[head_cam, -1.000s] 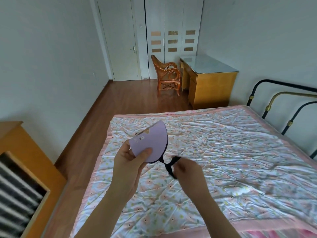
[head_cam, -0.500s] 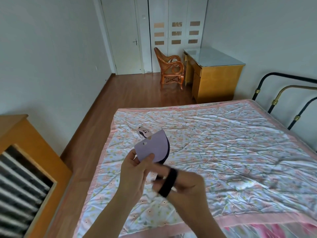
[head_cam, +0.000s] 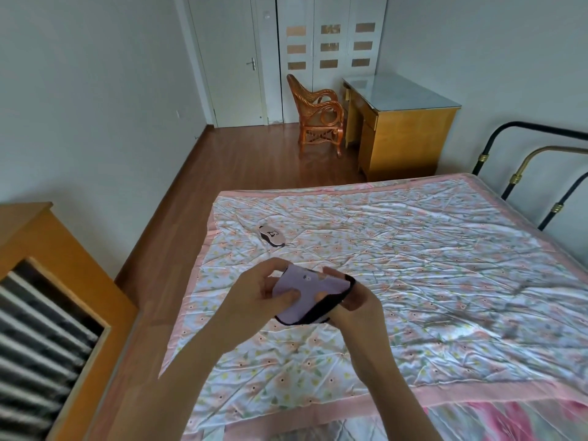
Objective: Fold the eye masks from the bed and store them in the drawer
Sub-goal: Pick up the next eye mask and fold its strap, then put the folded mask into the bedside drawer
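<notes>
The folded eye mask (head_cam: 307, 289) is lilac with a black edge and black strap. On the bed (head_cam: 413, 281), the quilt is white with small orange and yellow flowers inside a pink border. Toward the bed's far-left corner lies a 2nd mask (head_cam: 271, 236), pale pink with black markings. Beyond the bed stand an orange-brown wicker chair (head_cam: 319, 117) and a yellow wooden table (head_cam: 402, 132).

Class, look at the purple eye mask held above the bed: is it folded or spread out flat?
Folded. The purple eye mask is doubled into a compact shape, its black strap wrapped around it, pinched between the left hand and right hand.
</notes>
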